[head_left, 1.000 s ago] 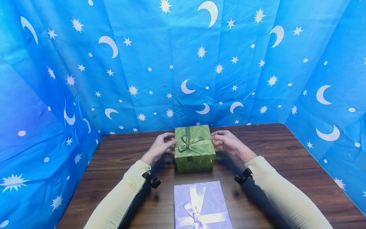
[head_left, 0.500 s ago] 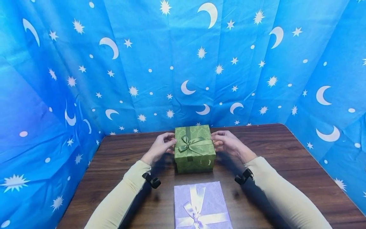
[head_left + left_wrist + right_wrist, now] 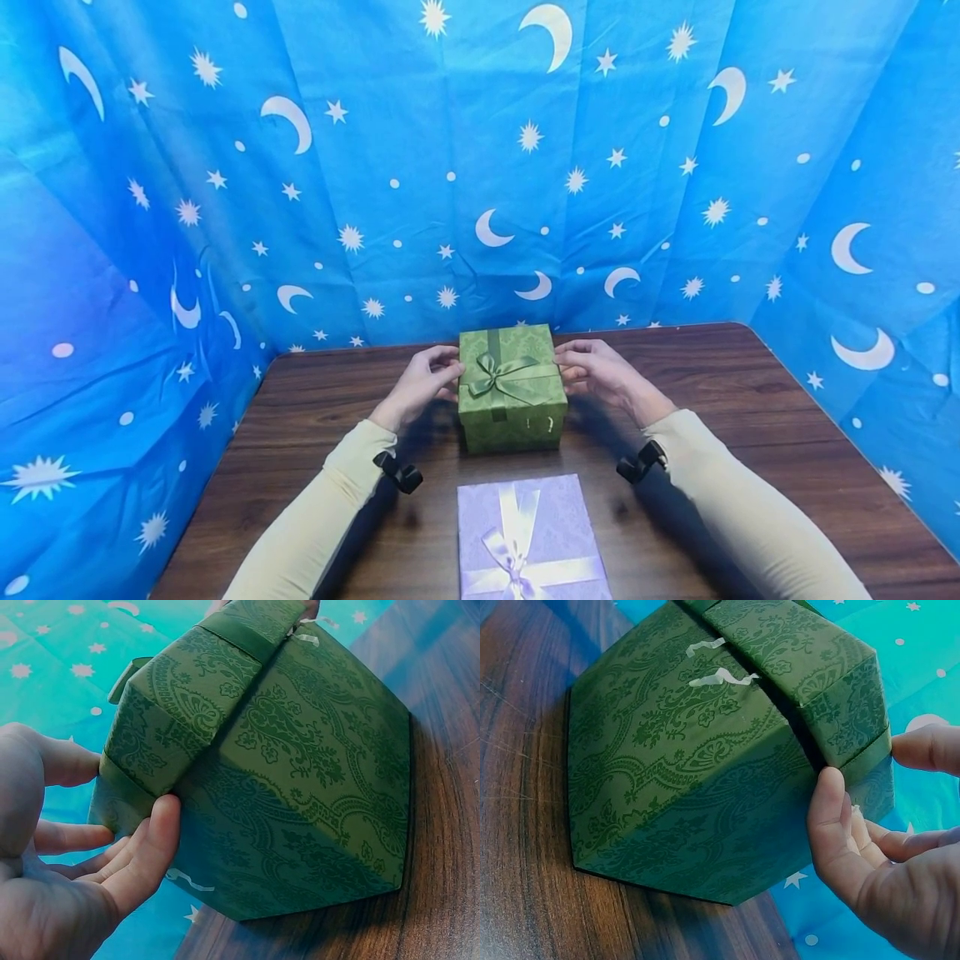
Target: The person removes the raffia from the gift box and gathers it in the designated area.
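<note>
A green gift box point(image 3: 512, 433) with an embossed pattern stands on the table. Its lid point(image 3: 525, 337) sits on top, wrapped in green ribbon tied in a bow point(image 3: 495, 377). On the left side, my left hand point(image 3: 418, 387) grips the lid with fingertips at its lower edge. My right hand point(image 3: 606, 379) holds the opposite side the same way. Under the lid's edge a dark gap runs along the body in the right wrist view. Thin white strips point(image 3: 724, 677) stick out on the box's side below the lid.
Nearer the camera lies a lilac box point(image 3: 480, 508) with a pale ribbon bow, cut off by the frame's bottom. The brown wooden table point(image 3: 322, 400) meets a blue star-and-moon cloth point(image 3: 420, 125) behind and at both sides.
</note>
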Action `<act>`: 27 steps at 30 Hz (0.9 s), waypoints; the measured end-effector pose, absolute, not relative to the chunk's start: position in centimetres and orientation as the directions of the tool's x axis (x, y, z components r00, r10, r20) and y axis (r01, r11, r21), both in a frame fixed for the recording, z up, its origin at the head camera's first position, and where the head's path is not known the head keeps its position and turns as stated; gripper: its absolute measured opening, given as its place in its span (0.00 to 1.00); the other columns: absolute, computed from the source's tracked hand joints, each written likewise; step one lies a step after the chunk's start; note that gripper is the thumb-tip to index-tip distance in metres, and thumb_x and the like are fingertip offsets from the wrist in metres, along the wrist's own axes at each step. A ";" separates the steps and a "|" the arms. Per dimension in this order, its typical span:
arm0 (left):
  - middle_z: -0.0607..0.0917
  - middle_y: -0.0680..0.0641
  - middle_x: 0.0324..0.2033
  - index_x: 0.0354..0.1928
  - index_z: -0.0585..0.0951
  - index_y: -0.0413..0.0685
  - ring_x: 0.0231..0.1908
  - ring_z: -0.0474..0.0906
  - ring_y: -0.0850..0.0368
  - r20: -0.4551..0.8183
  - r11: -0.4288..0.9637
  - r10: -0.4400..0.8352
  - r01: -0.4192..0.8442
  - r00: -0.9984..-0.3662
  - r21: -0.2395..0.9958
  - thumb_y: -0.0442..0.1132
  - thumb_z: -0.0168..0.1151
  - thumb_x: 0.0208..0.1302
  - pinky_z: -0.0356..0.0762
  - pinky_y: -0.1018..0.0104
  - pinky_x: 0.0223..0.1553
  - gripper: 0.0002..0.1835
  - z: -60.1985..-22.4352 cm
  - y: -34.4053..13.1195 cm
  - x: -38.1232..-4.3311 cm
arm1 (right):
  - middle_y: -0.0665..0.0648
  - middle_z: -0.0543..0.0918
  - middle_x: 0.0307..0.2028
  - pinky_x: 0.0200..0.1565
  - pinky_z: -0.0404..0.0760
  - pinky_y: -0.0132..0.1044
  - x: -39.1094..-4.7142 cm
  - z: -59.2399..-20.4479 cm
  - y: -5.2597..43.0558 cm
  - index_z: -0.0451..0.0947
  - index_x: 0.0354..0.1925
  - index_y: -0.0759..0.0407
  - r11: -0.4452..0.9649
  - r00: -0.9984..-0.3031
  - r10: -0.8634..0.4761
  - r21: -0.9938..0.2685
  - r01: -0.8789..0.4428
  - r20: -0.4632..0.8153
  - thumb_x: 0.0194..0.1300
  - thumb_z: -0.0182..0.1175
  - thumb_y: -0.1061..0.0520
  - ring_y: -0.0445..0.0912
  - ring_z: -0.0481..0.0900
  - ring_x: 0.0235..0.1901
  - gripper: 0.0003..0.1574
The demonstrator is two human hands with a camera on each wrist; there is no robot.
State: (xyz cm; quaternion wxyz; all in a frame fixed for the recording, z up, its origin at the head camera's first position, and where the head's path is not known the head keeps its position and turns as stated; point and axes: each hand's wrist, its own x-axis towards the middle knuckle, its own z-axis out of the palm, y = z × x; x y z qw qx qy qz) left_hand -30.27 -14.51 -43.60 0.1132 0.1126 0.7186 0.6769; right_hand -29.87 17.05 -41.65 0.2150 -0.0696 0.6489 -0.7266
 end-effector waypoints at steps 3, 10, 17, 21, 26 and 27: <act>0.73 0.40 0.47 0.65 0.66 0.32 0.36 0.78 0.56 -0.013 0.063 0.316 0.007 -0.949 0.998 0.33 0.59 0.67 0.84 0.61 0.31 0.26 -43.2 -14.5 -30.1 | 0.52 0.82 0.29 0.33 0.83 0.39 -29.8 -41.5 17.0 0.64 0.54 0.69 -0.065 -0.899 -0.404 -0.975 0.215 -0.171 0.69 0.55 0.61 0.39 0.79 0.25 0.19; 0.73 0.40 0.47 0.65 0.66 0.32 0.36 0.78 0.55 -0.005 0.052 0.316 0.013 -0.949 0.999 0.33 0.59 0.67 0.85 0.59 0.32 0.26 -42.9 -14.6 -30.1 | 0.51 0.80 0.28 0.33 0.83 0.40 -29.7 -41.4 17.1 0.64 0.56 0.70 -0.071 -0.903 -0.398 -0.975 0.209 -0.164 0.69 0.55 0.61 0.38 0.76 0.25 0.21; 0.73 0.41 0.47 0.65 0.66 0.33 0.37 0.78 0.55 0.004 0.031 0.325 0.015 -0.946 0.999 0.33 0.59 0.67 0.84 0.48 0.38 0.26 -42.4 -14.5 -30.0 | 0.49 0.79 0.25 0.35 0.83 0.41 -29.7 -41.5 17.4 0.64 0.55 0.69 -0.096 -0.910 -0.394 -0.978 0.184 -0.132 0.70 0.54 0.61 0.37 0.77 0.25 0.19; 0.73 0.41 0.46 0.66 0.66 0.32 0.37 0.78 0.56 -0.005 0.044 0.327 0.010 -0.945 0.999 0.33 0.59 0.67 0.83 0.52 0.37 0.27 -42.6 -14.6 -30.0 | 0.49 0.80 0.26 0.35 0.84 0.41 -29.6 -41.4 17.4 0.65 0.54 0.68 -0.089 -0.908 -0.400 -0.980 0.177 -0.128 0.69 0.54 0.61 0.37 0.77 0.25 0.19; 0.73 0.41 0.46 0.65 0.66 0.32 0.36 0.78 0.56 -0.001 0.059 0.329 0.019 -0.944 0.998 0.33 0.59 0.67 0.83 0.47 0.39 0.27 -42.6 -14.6 -29.9 | 0.50 0.81 0.27 0.35 0.84 0.41 -29.5 -41.3 17.4 0.65 0.54 0.68 -0.091 -0.904 -0.408 -0.979 0.183 -0.131 0.69 0.55 0.61 0.38 0.78 0.25 0.19; 0.73 0.41 0.46 0.65 0.66 0.32 0.36 0.78 0.56 0.001 0.060 0.327 0.022 -0.945 0.998 0.33 0.59 0.67 0.83 0.46 0.40 0.27 -42.6 -14.6 -29.9 | 0.50 0.81 0.27 0.35 0.84 0.41 -29.5 -41.2 17.4 0.65 0.54 0.68 -0.090 -0.903 -0.409 -0.979 0.182 -0.130 0.69 0.55 0.61 0.38 0.78 0.25 0.19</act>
